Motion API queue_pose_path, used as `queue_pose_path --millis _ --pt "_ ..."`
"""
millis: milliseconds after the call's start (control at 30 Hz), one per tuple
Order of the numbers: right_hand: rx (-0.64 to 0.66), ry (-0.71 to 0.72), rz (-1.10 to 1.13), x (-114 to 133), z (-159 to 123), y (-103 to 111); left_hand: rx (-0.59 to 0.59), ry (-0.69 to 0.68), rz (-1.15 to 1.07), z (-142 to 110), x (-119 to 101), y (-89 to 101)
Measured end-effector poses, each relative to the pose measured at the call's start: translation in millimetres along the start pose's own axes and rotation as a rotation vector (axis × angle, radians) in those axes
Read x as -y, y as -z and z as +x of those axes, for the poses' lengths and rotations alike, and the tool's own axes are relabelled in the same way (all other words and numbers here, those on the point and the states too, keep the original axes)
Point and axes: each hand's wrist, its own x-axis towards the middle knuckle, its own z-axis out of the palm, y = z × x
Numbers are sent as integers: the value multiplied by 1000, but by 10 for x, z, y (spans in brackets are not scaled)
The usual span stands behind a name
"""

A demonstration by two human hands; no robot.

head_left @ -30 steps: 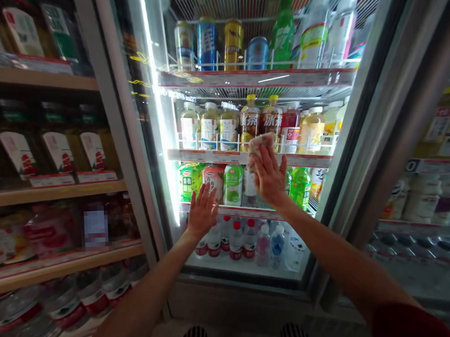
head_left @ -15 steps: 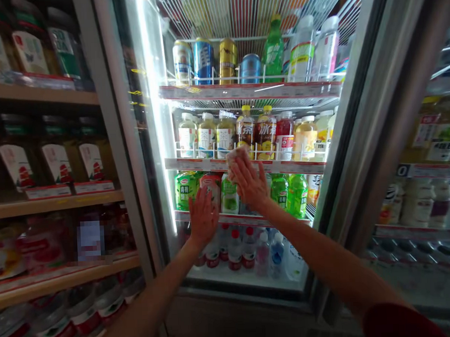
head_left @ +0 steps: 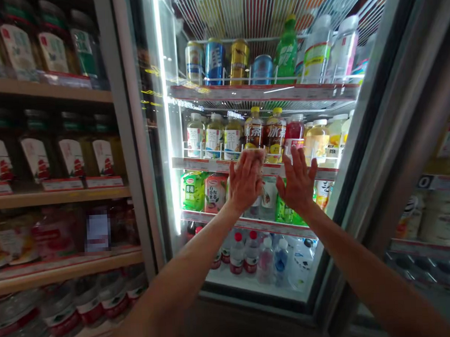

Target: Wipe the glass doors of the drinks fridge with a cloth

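My left hand (head_left: 246, 182) lies over a pale pinkish cloth (head_left: 260, 155), held against the glass door of a lit drinks cooler; the cloth's top edge pokes out past the fingertips. Just to its right, my right hand (head_left: 299, 182) has its fingers spread and holds nothing, with the palm toward the glass. Behind the hands, through the pane, stand iced tea bottles (head_left: 276, 131) with yellow caps and a pink-red drink bottle (head_left: 214, 194). Green bottles (head_left: 283, 210) are partly hidden by my right hand.
The cooler's metal door frame (head_left: 364, 212) runs down the right side. Cans (head_left: 215, 62) and a green bottle (head_left: 287, 49) fill the upper shelf. Small red-capped bottles (head_left: 236, 252) stand at the bottom. Wooden shelves (head_left: 58, 195) with bottles are on the left.
The cloth has passed from my right hand to my left. My left hand has moved up and right onto it; my right hand, now bare, has shifted right. The view has turned slightly.
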Motion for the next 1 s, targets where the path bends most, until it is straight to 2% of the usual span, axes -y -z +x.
queue_pose_path --millis 67,100,167,200,233,300,367,467,500,533,600,700,733,767,833,933,1000 --pt "3 -26 -15 -9 13 -14 35 -92 21 -44 186 44" --pt "7 -31 -19 1 10 -20 23 -76 28 -82 331 88" --pt "9 -37 -29 30 -7 -24 -69 68 41 -162 662 202" --pt "15 -36 -34 43 -15 -24 -160 211 54 -195 806 254" --pt "25 -33 -39 54 -21 -23 -211 287 65 -220 906 292" --pt "43 -33 -38 65 -26 -21 -257 359 70 -254 921 301" --pt "49 -37 -27 61 -25 -19 -180 223 37 -294 698 224" --pt "42 -36 -8 37 -33 -14 71 -246 -51 -396 279 78" --pt "40 -31 -5 27 -39 -10 119 -326 -57 -432 226 59" --pt "39 -26 -3 18 -46 -6 129 -340 -50 -461 242 63" --pt "36 -16 -6 7 -58 2 29 -179 -14 -479 458 130" --pt "35 -21 -13 16 -65 4 -191 202 19 -392 870 268" --pt "34 -25 -12 22 -64 2 -220 261 18 -354 916 289" --pt "33 -27 -12 28 -63 -1 -221 260 12 -323 890 289" --pt "22 -23 -13 32 -61 -5 -152 85 -9 -304 653 232" --pt "2 -8 -27 20 -65 -5 37 -302 -31 -368 200 117" --pt "-1 -7 -27 9 -71 -1 159 -471 -58 -412 147 117"
